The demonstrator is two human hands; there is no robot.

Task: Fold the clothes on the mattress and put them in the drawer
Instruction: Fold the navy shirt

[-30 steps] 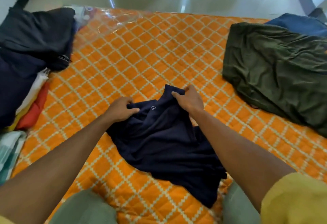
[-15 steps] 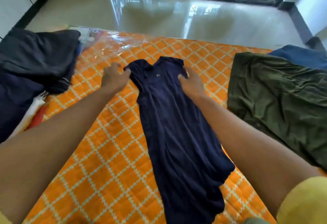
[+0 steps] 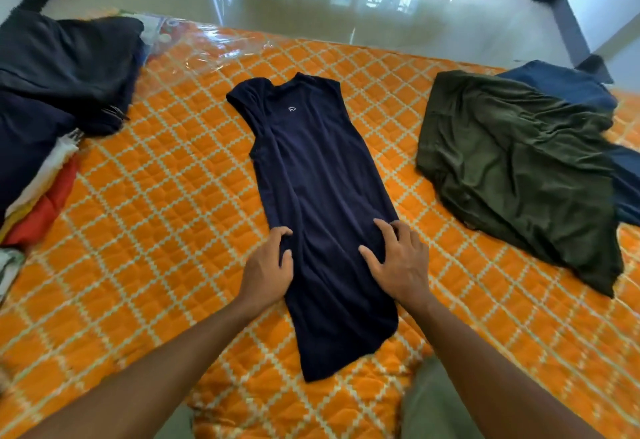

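Right now both hands lie flat on the navy shirt (image 3: 311,203), fingers spread and palms down, gripping nothing. The left hand (image 3: 268,265) rests on the shirt's left edge with its fingertips curled slightly over the cloth; the right hand (image 3: 398,258) presses the right edge, just across from it. They sit about midway down the garment, which lies lengthwise in the middle of the mattress (image 3: 166,196), collar far from the person and hem near the knees.

The sides appear already folded in, since the shirt forms a narrow strip with the sleeves tucked. So the step in hand looks like smoothing that strip before the crosswise fold. The next move probably calls for taking the hem or the collar end in both hands and bringing one over the other, keeping the edges lined up so the strip does not splay. The cloth looks soft and limp, so it may wrinkle or slide if lifted from one side only.

Counting outward: one navy shirt under the hands. To the right, well apart, lie one olive garment (image 3: 519,168) and one blue garment (image 3: 568,85) partly beneath it. To the left is one heap of dark clothes (image 3: 59,67) with white and red pieces under it; how many it holds cannot be told. No drawer is visible.
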